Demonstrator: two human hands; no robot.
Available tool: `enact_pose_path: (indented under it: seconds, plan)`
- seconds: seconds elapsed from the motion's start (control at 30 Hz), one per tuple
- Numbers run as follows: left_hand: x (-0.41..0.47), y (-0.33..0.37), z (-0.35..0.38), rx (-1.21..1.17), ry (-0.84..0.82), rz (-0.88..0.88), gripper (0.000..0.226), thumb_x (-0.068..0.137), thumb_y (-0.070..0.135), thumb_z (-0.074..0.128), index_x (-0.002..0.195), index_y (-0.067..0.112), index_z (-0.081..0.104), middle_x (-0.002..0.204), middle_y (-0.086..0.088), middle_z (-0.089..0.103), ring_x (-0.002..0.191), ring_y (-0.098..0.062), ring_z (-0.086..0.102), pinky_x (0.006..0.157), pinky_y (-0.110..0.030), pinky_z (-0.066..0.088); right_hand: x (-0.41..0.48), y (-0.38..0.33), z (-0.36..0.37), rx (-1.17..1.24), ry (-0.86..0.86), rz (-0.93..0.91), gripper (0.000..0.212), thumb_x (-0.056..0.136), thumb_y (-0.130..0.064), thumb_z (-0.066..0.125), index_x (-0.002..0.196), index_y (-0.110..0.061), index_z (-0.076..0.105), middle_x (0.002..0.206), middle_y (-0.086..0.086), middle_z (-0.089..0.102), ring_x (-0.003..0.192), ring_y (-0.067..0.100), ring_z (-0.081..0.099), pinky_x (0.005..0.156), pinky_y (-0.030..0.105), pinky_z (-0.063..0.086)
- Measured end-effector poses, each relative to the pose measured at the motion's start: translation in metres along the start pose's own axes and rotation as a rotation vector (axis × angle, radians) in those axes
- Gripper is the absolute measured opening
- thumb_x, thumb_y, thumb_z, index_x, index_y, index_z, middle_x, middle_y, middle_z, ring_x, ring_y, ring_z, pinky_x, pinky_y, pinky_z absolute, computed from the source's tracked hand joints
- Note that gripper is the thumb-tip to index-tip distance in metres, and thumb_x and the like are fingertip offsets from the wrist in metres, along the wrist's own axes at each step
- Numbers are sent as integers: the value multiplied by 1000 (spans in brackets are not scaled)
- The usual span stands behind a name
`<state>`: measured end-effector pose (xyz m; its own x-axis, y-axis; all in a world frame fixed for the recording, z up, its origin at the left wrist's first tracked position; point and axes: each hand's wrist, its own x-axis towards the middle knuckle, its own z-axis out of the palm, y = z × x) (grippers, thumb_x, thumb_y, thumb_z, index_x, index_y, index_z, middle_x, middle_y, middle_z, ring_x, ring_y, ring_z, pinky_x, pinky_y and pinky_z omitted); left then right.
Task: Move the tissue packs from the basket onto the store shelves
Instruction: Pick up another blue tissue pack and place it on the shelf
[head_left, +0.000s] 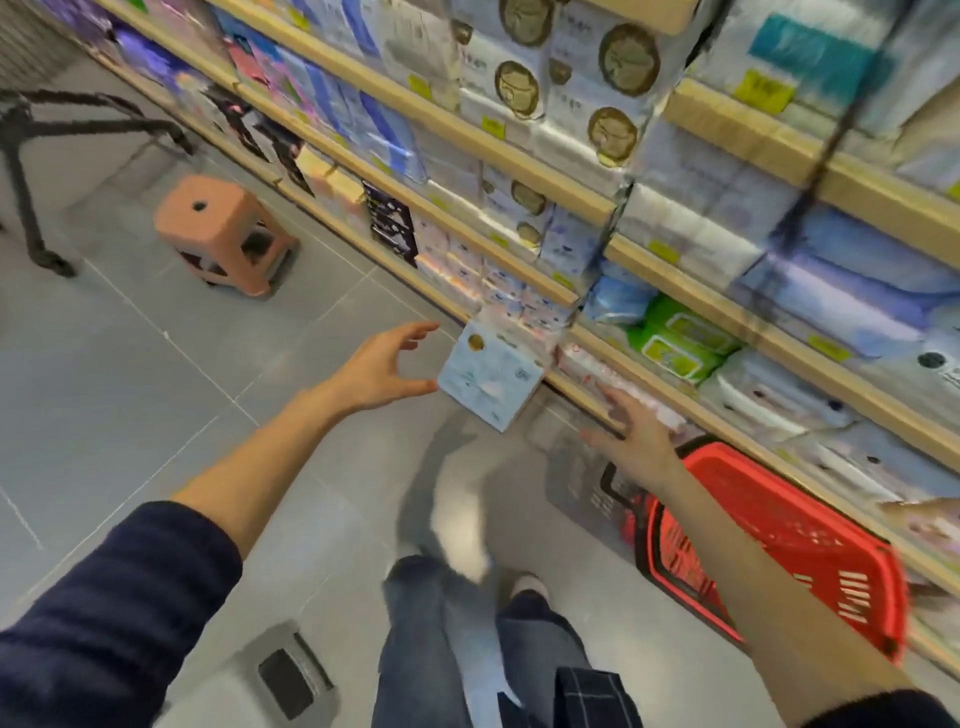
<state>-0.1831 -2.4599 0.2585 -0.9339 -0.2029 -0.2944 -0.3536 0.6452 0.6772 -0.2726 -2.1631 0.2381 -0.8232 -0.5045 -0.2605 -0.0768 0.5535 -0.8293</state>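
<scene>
Glossy film-wrapped tissue pack (491, 375), red plastic basket (810, 525)

Both arms reach forward and down from the bottom of the view, with dark navy sleeves pushed up to the elbows and bare forearms. The left hand (382, 371) is open, its fingers and thumb spread in a wide curve, holding nothing. The right hand (631, 434) is also open, palm turned down, fingers splayed and blurred. Below, jeans-clad legs show between the arms, also blurred.
</scene>
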Motion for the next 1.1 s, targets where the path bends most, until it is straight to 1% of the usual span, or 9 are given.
enact_pose_path:
  seconds: [0.07, 0.17, 0.23, 0.33, 0.5, 0.63, 0.77, 1.0, 1.1]
  plan:
    - [24, -16, -3, -3, -46, 18, 75, 75, 20, 74, 139, 15, 36, 140, -13, 45, 125, -25, 46, 96, -27, 35, 13, 2, 14, 55, 33, 33, 56, 77, 3, 67, 123, -20, 44, 117, -15, 44, 112, 10, 45, 99, 22, 42]
    - [60, -40, -10, 4, -113, 57, 71, 75, 13, 73, 137, 11, 38, 137, -13, 46, 118, -17, 46, 89, -15, 33, 31, 6, 40, 97, 117, 97, 55, 78, 2, 67, 127, -10, 46, 117, -18, 44, 112, 12, 46, 80, 1, 36]
    - [84, -58, -16, -3, -169, 71, 70, 75, 10, 74, 136, 11, 39, 136, -13, 47, 120, -19, 46, 88, -17, 33, 42, 6, 59, 127, 171, 165, 56, 78, 1, 67, 127, -12, 46, 119, -16, 50, 109, 11, 46, 78, 7, 35]
    - [120, -89, -26, 0, -234, 72, 72, 73, 10, 75, 136, 13, 39, 136, -12, 46, 122, -25, 47, 88, -23, 36, 59, 13, 89, 142, 247, 273, 61, 78, -2, 68, 133, -8, 43, 135, 12, 48, 115, 24, 49, 90, 22, 34]
    - [163, -128, -28, -20, -291, 52, 76, 71, 10, 77, 137, 15, 39, 134, -13, 47, 118, -22, 47, 88, -26, 37, 84, 32, 133, 132, 303, 395, 68, 75, -8, 72, 136, -10, 41, 140, 14, 45, 119, 30, 51, 91, 29, 40]
    - [200, -170, -2, -42, -331, 29, 78, 69, 11, 78, 136, 17, 39, 135, -12, 47, 121, -25, 48, 89, -28, 38, 112, 63, 161, 164, 324, 451, 71, 74, -9, 74, 137, -12, 41, 141, 11, 44, 119, 29, 49, 91, 28, 35]
    - [242, -225, 47, -65, -332, -4, 85, 68, 10, 79, 140, 19, 34, 138, -8, 44, 114, -16, 45, 88, -27, 36, 149, 123, 194, 181, 294, 473, 75, 74, -8, 74, 139, -16, 36, 143, 7, 40, 121, 27, 46, 92, 27, 34]
    - [323, -349, 170, -101, -281, -33, 98, 67, 11, 80, 145, 25, 22, 148, -9, 33, 129, -28, 41, 93, -30, 34, 224, 272, 268, 134, 290, 434, 79, 72, -9, 76, 139, -15, 35, 138, 1, 40, 127, 26, 42, 98, 27, 34]
    - [360, -394, 220, -88, -239, -29, 107, 66, 14, 81, 146, 29, 12, 152, -6, 27, 133, -28, 36, 98, -38, 35, 260, 336, 301, 165, 305, 419, 84, 71, -15, 77, 141, -19, 31, 141, 1, 37, 129, 25, 38, 100, 30, 33]
